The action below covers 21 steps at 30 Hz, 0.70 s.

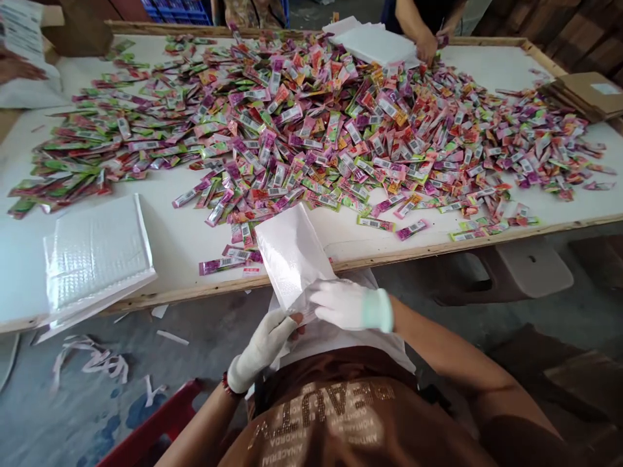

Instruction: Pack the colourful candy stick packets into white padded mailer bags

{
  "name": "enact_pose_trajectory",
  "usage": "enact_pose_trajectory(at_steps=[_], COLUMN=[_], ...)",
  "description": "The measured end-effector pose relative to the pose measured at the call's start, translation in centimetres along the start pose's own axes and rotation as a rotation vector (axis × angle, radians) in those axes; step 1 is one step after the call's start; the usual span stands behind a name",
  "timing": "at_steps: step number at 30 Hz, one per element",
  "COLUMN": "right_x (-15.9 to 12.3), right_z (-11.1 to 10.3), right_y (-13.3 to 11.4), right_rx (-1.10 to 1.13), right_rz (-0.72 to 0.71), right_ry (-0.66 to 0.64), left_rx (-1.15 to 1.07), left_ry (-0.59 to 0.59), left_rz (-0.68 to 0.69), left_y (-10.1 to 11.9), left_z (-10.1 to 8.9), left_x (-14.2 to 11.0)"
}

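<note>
A white padded bubble mailer [294, 256] rests partly on the table's front edge, its near end over my lap. My left hand [267, 340], in a white glove with bare fingertips, grips the mailer's near end between thumb and fingers. Across that same end lies my right hand [343, 305], in a white glove with a mint cuff, slightly blurred, its fingers stretched out. Just beyond the mailer spreads a large heap of small colourful stick sachets [311, 130]. A few sachets [226, 259] lie loose to the mailer's left.
More bubble mailers [100, 250] overhang the front edge at left. A white stack of mailers [377, 44] lies on the heap's far side, beside another person's hands [427, 47]. Flat cardboard [586, 91] sits at right. A wooden rim [403, 259] borders the table [24, 259]; a red stool [156, 425] stands below.
</note>
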State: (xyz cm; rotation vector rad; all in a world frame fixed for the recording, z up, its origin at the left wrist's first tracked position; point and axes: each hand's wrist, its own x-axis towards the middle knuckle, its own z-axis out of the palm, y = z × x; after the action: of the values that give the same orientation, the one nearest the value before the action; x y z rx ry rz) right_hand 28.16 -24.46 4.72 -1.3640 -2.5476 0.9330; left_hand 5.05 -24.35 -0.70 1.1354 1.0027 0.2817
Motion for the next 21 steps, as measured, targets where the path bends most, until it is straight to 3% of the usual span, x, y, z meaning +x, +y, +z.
enact_pose_trajectory(at_steps=[2,3,5,7,10,12,15,17,21], right_x=[0.2,1.2,4.6,8.7,12.6,12.7,10.2,8.0,4.9], right_z=[-3.0,-4.5,-6.9,-7.7,-5.6,-3.1,0.6,2.5,5.9], right_y=[-0.7,-1.1,-2.0,-2.6,-1.5,0.6,3.9,4.8,2.6], right_rx=[0.111,0.124,0.03,-0.002,-0.023,-0.044,-0.134,-0.165,0.029], right_rz=[-0.145,-0.179,-0.128,-0.107,-0.063,-0.018,0.025,-0.035,-0.255], right_ry=[0.008,0.081,0.309,0.374,0.35,0.312,0.322,0.333,0.248], left_rx=[-0.058,-0.118,-0.288,-0.446,-0.511,-0.487,-0.448,-0.461,-0.6], left_ry=[0.037,0.061,0.104,0.112,0.227,0.307,0.31,0.279,0.25], left_rz=[-0.014,-0.017,-0.033,-0.034,0.001,-0.015,-0.059,-0.085,-0.125], left_y=[-0.2,-0.3,-0.3,-0.1,-0.3,-0.8,-1.7,-2.0,-1.4], left_z=[-1.3,-1.6,-1.7,-1.3,-1.1,-1.4,-1.8,-1.9,-1.6], left_x=[-1.3,-1.5,-1.3,-0.1,1.6,2.0,1.5,0.8,-0.2])
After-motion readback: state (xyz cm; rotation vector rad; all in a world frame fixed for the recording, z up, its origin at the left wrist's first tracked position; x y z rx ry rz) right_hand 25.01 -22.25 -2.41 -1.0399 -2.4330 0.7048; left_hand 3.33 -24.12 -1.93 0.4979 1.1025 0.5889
